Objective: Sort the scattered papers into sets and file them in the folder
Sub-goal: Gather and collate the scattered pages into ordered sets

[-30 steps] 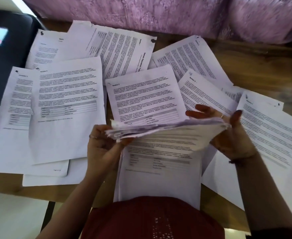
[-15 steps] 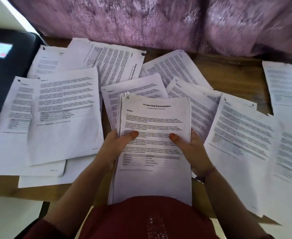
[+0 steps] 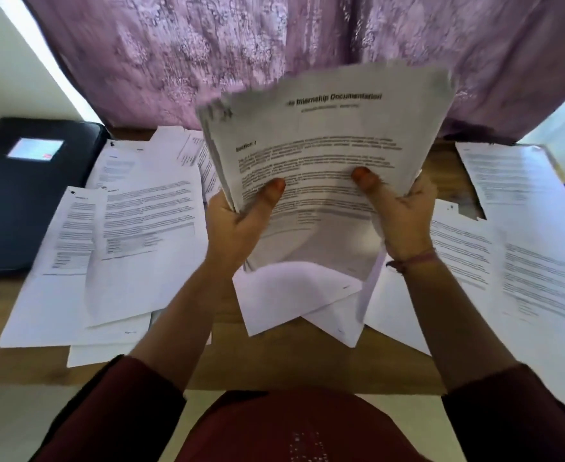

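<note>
White stack (image 3: 324,168) gathered, lifted above desk (image 3: 284,358), pinched by left hand (image 3: 241,221) and right hand (image 3: 397,215); loose sheets (image 3: 148,228) unsorted, black folder (image 3: 31,195) shut, far left, nothing filed.

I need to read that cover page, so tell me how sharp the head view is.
Head view: motion blur smears the held stack; only its large title is partly readable. The left hand and right hand look soft. Wide-angle distortion bends the table edges; the black folder is dim.
</note>
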Demonstrator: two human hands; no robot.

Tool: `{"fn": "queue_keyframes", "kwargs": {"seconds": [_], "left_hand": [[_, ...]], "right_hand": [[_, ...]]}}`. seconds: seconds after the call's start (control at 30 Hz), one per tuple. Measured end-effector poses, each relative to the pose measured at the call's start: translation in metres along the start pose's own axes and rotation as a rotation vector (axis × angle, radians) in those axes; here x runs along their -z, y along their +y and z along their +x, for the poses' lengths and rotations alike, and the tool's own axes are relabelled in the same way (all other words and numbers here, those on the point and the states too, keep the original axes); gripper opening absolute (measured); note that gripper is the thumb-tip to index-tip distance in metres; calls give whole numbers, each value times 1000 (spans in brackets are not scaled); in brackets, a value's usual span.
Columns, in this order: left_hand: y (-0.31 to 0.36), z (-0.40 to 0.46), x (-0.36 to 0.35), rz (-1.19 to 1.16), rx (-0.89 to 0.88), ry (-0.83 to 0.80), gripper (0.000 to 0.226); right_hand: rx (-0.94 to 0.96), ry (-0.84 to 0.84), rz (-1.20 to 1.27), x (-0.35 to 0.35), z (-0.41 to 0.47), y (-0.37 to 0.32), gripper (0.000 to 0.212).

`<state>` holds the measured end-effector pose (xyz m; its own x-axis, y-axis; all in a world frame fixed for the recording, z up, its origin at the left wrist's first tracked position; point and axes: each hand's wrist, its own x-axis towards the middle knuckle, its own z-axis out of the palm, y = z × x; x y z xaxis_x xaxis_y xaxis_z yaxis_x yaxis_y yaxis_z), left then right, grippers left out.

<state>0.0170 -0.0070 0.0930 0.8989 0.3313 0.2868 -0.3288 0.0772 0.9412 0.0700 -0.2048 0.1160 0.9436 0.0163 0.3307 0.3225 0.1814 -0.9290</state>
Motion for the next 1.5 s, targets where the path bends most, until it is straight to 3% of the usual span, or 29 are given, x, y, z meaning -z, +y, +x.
{"fn": "queue_keyframes", "kwargs": {"seconds": [0.43,0.6,0.9,1.03,1.17,1.27,1.33,1.4,1.5], "left_hand": [[-44,-1,13,13,-7,-110,36],[-54,-1,11,23,16,-71,35],[-13,19,4,-89,140,-81,19],[-7,9,-21,-130,448,-125,26],[-29,-22,-75,-110,770,-144,34],[-46,-36,-114,-72,933,-208,42],[-54,-33,-141,-109,978,-217,34],[-63,-23,-167,-145,972,-135,25],[-84,-10,-205,-103,958,-6,20]], "right_hand": [[-66,100,34,3,-15,26,55],[-78,79,-81,-3,-9,36,39],[-106,23,5,-6,5,-6,23],[-197,-86,-93,36,16,-25,13],[-365,-157,-154,100,14,-11,39],[-567,-107,-124,156,7,3,23],[-676,-66,-165,193,4,11,13],[-741,-63,-193,223,2,17,29],[-797,-40,-151,260,3,24,34]]}}
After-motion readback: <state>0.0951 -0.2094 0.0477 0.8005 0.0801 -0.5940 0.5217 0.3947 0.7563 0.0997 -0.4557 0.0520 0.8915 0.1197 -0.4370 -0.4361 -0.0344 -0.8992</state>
